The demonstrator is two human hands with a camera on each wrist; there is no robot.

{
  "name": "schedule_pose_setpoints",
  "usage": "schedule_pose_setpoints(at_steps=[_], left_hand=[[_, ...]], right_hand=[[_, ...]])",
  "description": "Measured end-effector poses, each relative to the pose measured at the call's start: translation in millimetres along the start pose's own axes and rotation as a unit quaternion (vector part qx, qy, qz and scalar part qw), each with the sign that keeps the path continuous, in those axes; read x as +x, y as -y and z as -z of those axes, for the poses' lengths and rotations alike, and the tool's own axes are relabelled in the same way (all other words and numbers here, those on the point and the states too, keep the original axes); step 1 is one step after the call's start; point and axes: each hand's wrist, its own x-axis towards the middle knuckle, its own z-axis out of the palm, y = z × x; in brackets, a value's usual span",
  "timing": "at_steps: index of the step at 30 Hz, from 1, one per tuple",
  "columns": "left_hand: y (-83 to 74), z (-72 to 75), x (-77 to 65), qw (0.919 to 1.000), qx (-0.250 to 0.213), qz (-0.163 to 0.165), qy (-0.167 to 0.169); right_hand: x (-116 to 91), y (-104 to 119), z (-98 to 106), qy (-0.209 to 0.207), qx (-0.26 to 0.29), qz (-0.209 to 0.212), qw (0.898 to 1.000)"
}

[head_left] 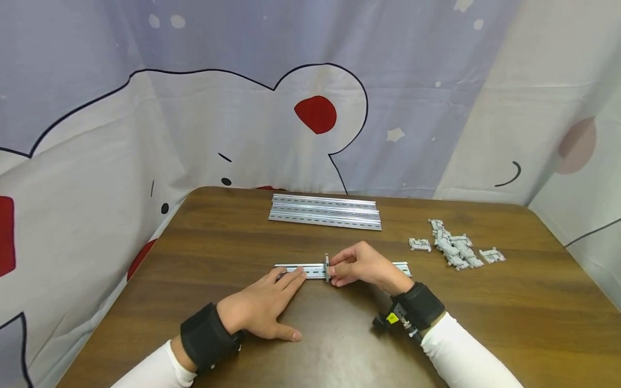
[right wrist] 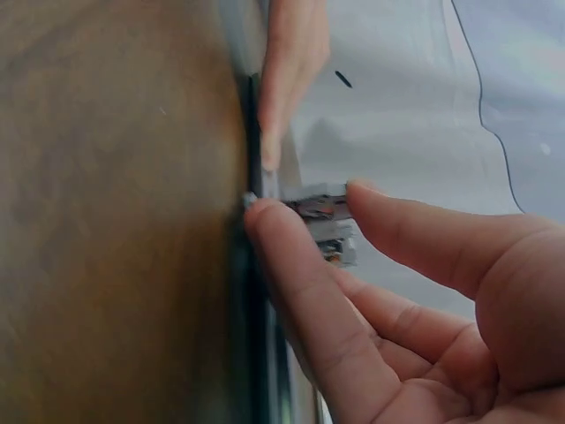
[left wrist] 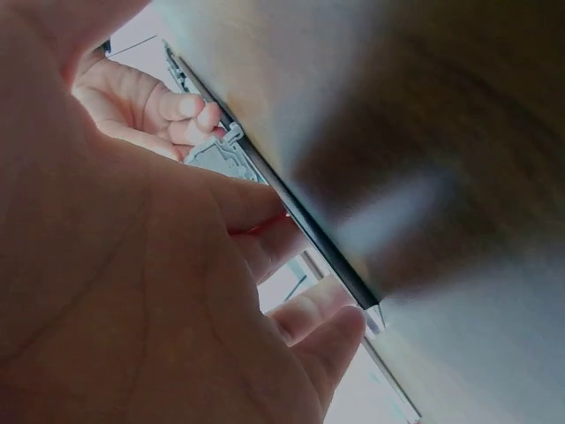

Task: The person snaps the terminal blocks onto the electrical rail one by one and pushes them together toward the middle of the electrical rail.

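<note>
Fitting of a small, flat, light-grey plastic terminal block point(head_left: 327, 268) onto a slotted silver metal rail point(head_left: 316, 270): by all appearances, the step in hand. Block upright on edge, crosswise to the rail and left of the right hand point(head_left: 364, 268); rail lying left to right on a brown wood-grain table point(head_left: 218, 242). Right hand: narrow pinch on the block, thumb and fingers close to the rail. Left hand point(head_left: 264, 304): fingers extended and spread, fingertips on the rail's left part, presumably as a brace. In the left wrist view, hooked end of the block at the rail's edge; full latching: cannot tell. In the right wrist view, a second grey portion just beside the pinched one; same piece or separate: cannot tell. Next, probably calls for squaring the block to the rail and pressing down firmly, with the left fingers holding against sliding, before release of the pinch. At right, a loose pile of similar light-grey blocks point(head_left: 451, 249). Toward the back edge, matching silver slotted rails point(head_left: 322, 218), side by side.
</note>
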Motion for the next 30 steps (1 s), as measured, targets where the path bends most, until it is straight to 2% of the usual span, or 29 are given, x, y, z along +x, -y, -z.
schedule_pose_setpoints(at_steps=[4,6,7,9,11,13,15,17,21,23,30], left_hand=[[1.3,-1.4,0.5,1.0000,0.006,-0.001,0.001],[1.6,-1.6,0.9,0.9999,0.010,0.000,0.004],[1.5,-1.5,1.2,0.9999,0.011,-0.001,0.006],[0.6,-0.9,1.4,0.9999,0.012,-0.001,0.009],[-0.2,-0.5,1.5,0.9999,0.012,-0.001,0.011],[-0.7,-0.4,1.2,0.9999,0.012,0.001,0.011],[-0.4,-0.8,0.7,0.9999,0.011,0.003,0.009],[0.2,-0.9,0.3,0.9999,0.011,0.005,0.007],[1.6,-1.1,0.4,0.9999,0.010,0.004,0.002],[2.1,-1.1,0.5,0.9999,0.011,0.002,0.000],[2.1,-1.7,1.1,0.9999,0.016,-0.001,-0.001]], right_hand=[[-5,5,14,-0.016,-0.040,0.011,0.999],[-8,7,27,-0.054,-0.095,0.029,0.994],[-10,8,34,-0.081,-0.144,0.044,0.985],[-15,8,51,-0.135,-0.251,0.067,0.956],[-21,8,68,-0.186,-0.353,0.082,0.913],[-28,8,84,-0.211,-0.438,0.080,0.870],[-35,8,99,-0.209,-0.484,0.068,0.847],[-40,6,112,-0.201,-0.520,0.045,0.829],[-49,2,132,-0.175,-0.544,-0.004,0.820],[-51,0,138,-0.168,-0.545,-0.019,0.821],[-50,-9,144,-0.176,-0.535,-0.017,0.826]])
